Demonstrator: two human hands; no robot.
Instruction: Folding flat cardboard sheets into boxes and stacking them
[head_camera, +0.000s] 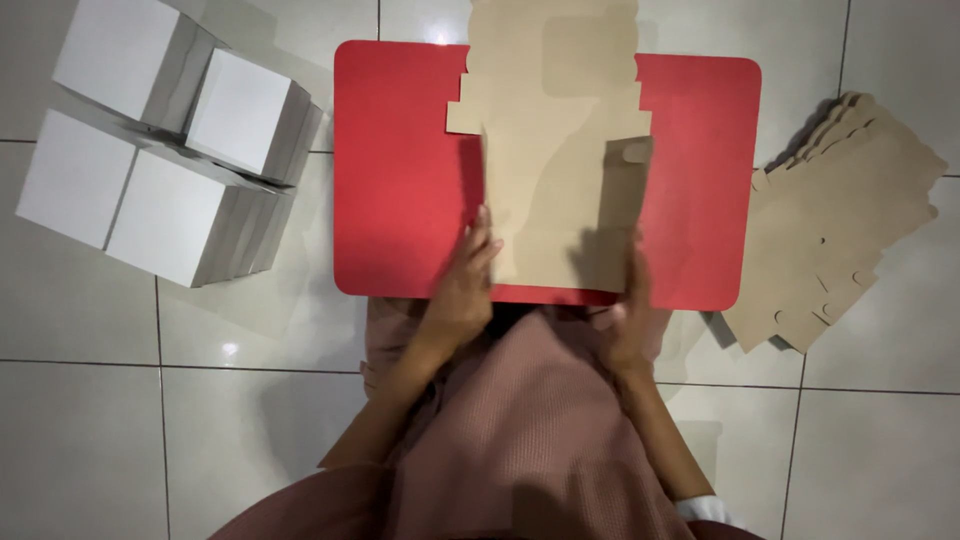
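Fingers (478, 240) of both hands clamped on cardboard blank's (560, 150) near edge | over red table (400, 170)

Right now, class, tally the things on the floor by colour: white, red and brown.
White boxes: 4
Red board: 1
Brown cardboard blank held in both hands: 1
Brown stack of flat blanks: 1 stack, sheets uncountable
Total: 7

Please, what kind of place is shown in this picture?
Probably a room in a home, used for folding boxes by hand. The person sits on a tiled floor at a low red table, with finished white boxes and a stack of flat brown cardboard blanks beside it.
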